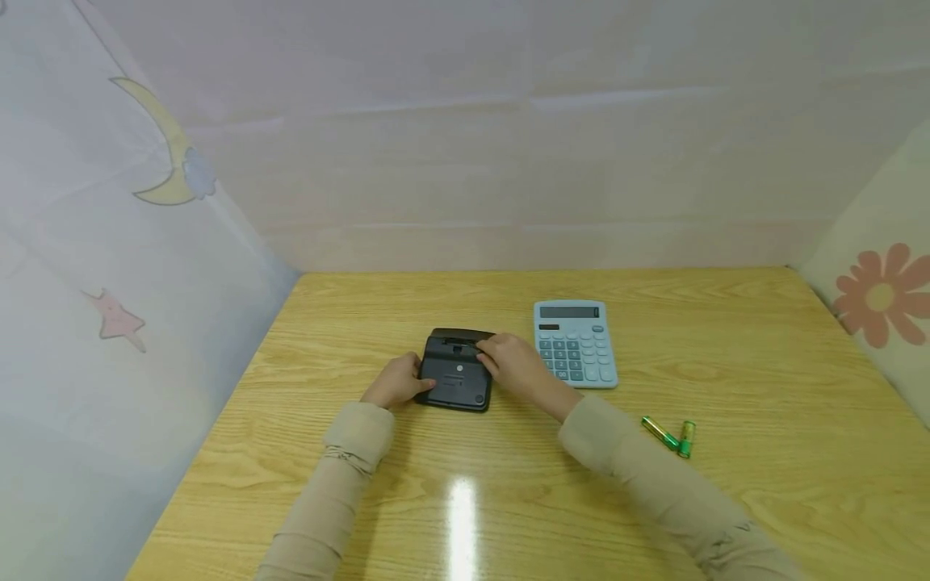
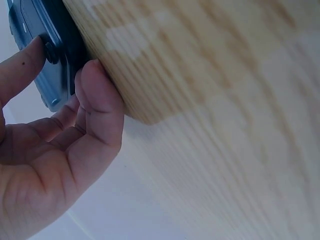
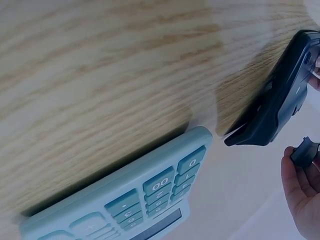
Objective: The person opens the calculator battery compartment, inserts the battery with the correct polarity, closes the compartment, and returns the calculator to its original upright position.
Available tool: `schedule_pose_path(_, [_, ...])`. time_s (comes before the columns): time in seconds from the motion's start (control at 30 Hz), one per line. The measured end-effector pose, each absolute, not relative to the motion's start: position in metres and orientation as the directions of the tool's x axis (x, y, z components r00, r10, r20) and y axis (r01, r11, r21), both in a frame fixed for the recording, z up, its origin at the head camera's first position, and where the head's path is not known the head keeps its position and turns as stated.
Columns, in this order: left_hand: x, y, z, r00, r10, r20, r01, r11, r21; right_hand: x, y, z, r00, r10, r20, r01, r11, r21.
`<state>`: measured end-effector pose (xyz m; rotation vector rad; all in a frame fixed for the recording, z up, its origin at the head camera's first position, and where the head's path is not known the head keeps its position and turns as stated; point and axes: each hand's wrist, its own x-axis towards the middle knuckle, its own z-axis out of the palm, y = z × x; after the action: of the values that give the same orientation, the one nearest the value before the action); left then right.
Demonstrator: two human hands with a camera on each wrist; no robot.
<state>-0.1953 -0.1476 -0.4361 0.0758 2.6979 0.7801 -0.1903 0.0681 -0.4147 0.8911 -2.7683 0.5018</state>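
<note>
A black calculator lies back side up on the table, with a recess near its top edge. My left hand grips its left edge; in the left wrist view the thumb presses on the back and the fingers curl at the side. My right hand is over the upper right corner. Between its thumb and fingers it pinches a small dark battery cover, which appears apart from the calculator in the right wrist view. What lies inside the recess is too small to make out.
A light blue calculator lies face up just right of the black one. Two green and gold batteries rest on the wooden table near the right forearm. A pale printed cloth hangs behind and at both sides.
</note>
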Motion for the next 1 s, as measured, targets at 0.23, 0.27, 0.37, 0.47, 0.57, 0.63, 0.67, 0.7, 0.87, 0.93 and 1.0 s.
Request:
schedule_pose_path(0.23, [-0.193, -0.146, -0.433, -0.946, 0.132, -0.295, -0.046, 0.848, 0.528, -0.183, 0.076, -0.413, -0.791, -0.536, 0.294, -0.607, 0.743, -0.280])
schedule_pose_path(0.27, [-0.193, -0.146, -0.432, -0.947, 0.134, -0.293, -0.044, 0.848, 0.529, -0.182, 0.077, -0.413, -0.789, -0.538, 0.295, -0.610, 0.740, -0.282])
schedule_pose_path(0.37, [-0.193, -0.146, -0.432, -0.947, 0.141, -0.288, -0.036, 0.846, 0.532, -0.180, 0.081, -0.414, -0.787, -0.543, 0.295, -0.615, 0.734, -0.289])
schedule_pose_path(0.47, [-0.193, -0.146, -0.432, -0.947, 0.145, -0.287, -0.032, 0.845, 0.533, -0.177, 0.084, -0.416, -0.779, -0.551, 0.299, -0.624, 0.726, -0.288])
schedule_pose_path(0.57, [-0.192, -0.146, -0.432, -0.947, 0.143, -0.289, -0.034, 0.847, 0.530, -0.175, 0.086, -0.416, -0.766, -0.563, 0.312, -0.639, 0.719, -0.273])
schedule_pose_path(0.63, [-0.192, -0.146, -0.432, -0.946, 0.142, -0.290, -0.035, 0.849, 0.527, -0.172, 0.087, -0.415, -0.757, -0.569, 0.322, -0.649, 0.711, -0.271])
schedule_pose_path(0.67, [-0.192, -0.146, -0.431, -0.946, 0.140, -0.291, -0.037, 0.849, 0.527, -0.171, 0.088, -0.415, -0.756, -0.570, 0.322, -0.651, 0.708, -0.274])
schedule_pose_path(0.7, [-0.192, -0.146, -0.431, -0.946, 0.141, -0.292, -0.036, 0.849, 0.527, -0.170, 0.089, -0.415, -0.754, -0.573, 0.322, -0.653, 0.706, -0.275])
schedule_pose_path(0.87, [-0.191, -0.145, -0.429, -0.946, 0.140, -0.292, -0.034, 0.854, 0.519, -0.166, 0.090, -0.415, -0.757, -0.585, 0.292, -0.651, 0.712, -0.263])
schedule_pose_path(0.93, [-0.191, -0.145, -0.429, -0.946, 0.137, -0.293, -0.036, 0.856, 0.516, -0.165, 0.091, -0.416, -0.757, -0.590, 0.280, -0.652, 0.713, -0.258])
schedule_pose_path(1.0, [-0.190, -0.145, -0.429, -0.946, 0.134, -0.295, -0.040, 0.855, 0.517, -0.164, 0.091, -0.417, -0.757, -0.594, 0.272, -0.653, 0.712, -0.259])
